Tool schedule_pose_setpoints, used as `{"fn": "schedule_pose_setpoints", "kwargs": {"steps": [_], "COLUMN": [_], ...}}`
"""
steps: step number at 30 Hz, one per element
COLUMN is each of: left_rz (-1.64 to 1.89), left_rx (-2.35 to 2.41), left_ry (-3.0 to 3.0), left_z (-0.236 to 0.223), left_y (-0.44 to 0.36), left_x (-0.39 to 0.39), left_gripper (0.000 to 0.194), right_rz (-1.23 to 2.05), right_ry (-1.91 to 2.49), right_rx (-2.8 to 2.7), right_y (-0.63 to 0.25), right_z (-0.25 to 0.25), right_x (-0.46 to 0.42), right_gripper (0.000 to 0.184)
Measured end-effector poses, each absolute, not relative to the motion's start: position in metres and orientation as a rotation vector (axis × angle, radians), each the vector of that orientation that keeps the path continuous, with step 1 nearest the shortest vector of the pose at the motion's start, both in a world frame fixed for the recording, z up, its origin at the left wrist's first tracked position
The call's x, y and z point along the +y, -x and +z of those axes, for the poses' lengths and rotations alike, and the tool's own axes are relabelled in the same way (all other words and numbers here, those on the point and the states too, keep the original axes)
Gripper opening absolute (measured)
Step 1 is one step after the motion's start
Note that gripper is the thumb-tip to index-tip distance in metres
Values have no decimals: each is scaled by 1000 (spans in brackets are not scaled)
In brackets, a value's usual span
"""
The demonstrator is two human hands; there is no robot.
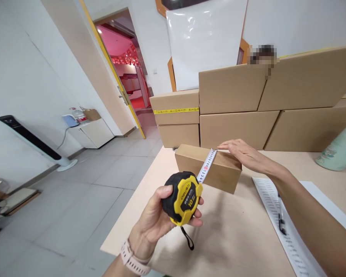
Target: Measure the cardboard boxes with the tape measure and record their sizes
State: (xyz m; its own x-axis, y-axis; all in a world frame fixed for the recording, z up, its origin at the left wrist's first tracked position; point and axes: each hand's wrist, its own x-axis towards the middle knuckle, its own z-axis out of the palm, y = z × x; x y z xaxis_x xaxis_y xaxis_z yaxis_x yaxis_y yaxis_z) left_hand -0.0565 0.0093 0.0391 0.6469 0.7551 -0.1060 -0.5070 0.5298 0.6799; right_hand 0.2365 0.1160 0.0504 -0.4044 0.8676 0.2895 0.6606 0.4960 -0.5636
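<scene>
My left hand (pixel 154 217) is wrapped round a yellow and black tape measure (pixel 184 200) with a black wrist strap hanging below it. Its white blade (pixel 207 166) runs out across the top of a small brown cardboard box (pixel 190 154) to the far edge. The box lies closed on the table. My right hand (pixel 243 152) rests over the right part of the box top, fingers stretched out, their tips beside the end of the blade. Whether they touch the blade's hook cannot be made out.
Large cardboard boxes (pixel 236 129) stand stacked along the far side of the table (pixel 219 238); a person's head shows above them. Printed sheets (pixel 276 207) with a pen (pixel 281 221) lie at the right, near a green bottle (pixel 338 148). The table's left edge drops to the tiled floor.
</scene>
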Motion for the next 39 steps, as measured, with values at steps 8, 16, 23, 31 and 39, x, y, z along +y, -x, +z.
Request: {"fn": "schedule_pose_setpoints", "kwargs": {"steps": [8, 16, 23, 31, 39], "left_rz": [774, 789, 790, 793, 795], "left_rx": [369, 355, 351, 343, 344], "left_ry": [-619, -591, -597, -592, -594], "left_z": [31, 26, 25, 24, 25], "left_y": [57, 55, 54, 54, 53], "left_x": [8, 6, 5, 3, 4], "left_gripper": [53, 53, 53, 53, 53], "right_rz": [503, 576, 600, 622, 636], "right_ry": [1331, 1366, 1352, 1355, 1374], "right_rx": [-2221, -2138, -2105, -2095, -2093], "right_y": [-220, -226, -228, -226, -226], "right_z": [47, 34, 28, 31, 33], "right_x": [136, 141, 142, 141, 142], "right_gripper": [60, 64, 62, 65, 66]}}
